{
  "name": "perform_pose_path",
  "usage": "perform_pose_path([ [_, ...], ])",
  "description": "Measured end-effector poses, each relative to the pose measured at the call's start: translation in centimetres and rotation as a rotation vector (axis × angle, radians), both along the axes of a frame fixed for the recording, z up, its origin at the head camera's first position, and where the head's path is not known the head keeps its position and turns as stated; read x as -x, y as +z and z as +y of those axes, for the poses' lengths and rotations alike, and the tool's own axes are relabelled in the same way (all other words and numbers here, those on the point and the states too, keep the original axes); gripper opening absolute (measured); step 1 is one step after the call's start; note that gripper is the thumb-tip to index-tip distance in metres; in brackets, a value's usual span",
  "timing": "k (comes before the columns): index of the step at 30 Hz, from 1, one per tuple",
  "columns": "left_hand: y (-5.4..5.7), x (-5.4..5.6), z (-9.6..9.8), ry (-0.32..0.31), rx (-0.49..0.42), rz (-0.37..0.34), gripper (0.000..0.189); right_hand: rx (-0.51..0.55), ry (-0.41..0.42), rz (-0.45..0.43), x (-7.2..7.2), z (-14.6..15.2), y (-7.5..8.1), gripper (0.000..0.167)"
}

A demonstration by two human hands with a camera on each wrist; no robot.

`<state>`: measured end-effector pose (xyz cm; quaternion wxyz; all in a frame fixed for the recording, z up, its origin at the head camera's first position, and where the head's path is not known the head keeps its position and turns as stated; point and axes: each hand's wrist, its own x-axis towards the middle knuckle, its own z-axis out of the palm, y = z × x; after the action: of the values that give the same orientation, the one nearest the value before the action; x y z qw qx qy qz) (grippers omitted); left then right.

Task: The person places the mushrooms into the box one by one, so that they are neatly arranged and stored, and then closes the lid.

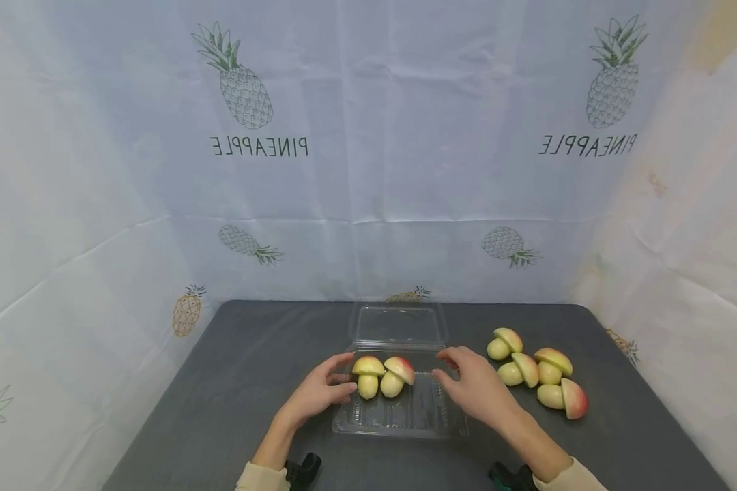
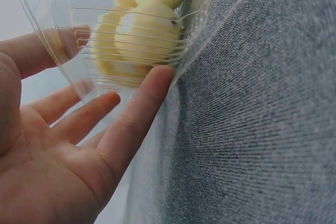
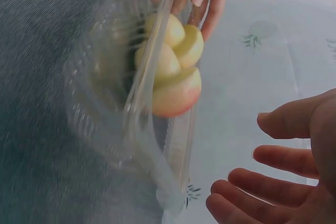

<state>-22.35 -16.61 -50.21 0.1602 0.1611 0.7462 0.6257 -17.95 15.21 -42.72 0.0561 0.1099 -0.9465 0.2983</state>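
Observation:
A clear plastic clamshell box point(image 1: 426, 409) lies with its lid point(image 1: 399, 326) folded back. Two toy-like mushrooms, one with a yellow cap point(image 1: 368, 366) and one with a reddish cap point(image 1: 399, 369), rest side by side in its left half. My left hand point(image 1: 319, 389) is at the box's left side, fingers spread; in the left wrist view a fingertip point(image 2: 160, 74) meets the ribbed clear wall beside the mushrooms point(image 2: 144, 35). Over the box's right edge hovers my right hand point(image 1: 475, 385), fingers loosely bent and holding nothing. The right wrist view shows it apart from the box rim point(image 3: 149, 51).
Several more mushrooms point(image 1: 549, 366) lie in a loose group on the dark grey table point(image 1: 270, 348), right of my right hand. A pale cloth printed with pineapples point(image 1: 368, 170) hangs behind the table and along both sides.

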Motion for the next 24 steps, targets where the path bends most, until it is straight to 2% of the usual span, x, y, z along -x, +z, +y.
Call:
perform_pose_path([
  [8,0.1,0.0,0.0,-0.001,0.008,0.004,0.066,-0.053,-0.005,0.010,-0.6,2.1,0.3,0.030],
  [17,0.2,0.0,-0.1,0.002,0.011,0.002,0.067,-0.080,-0.040,0.017,-1.2,5.0,-0.2,0.030],
  [24,0.1,0.1,-0.1,0.001,0.015,0.001,0.067,-0.064,-0.064,0.097,-1.2,7.2,-0.5,0.030],
])
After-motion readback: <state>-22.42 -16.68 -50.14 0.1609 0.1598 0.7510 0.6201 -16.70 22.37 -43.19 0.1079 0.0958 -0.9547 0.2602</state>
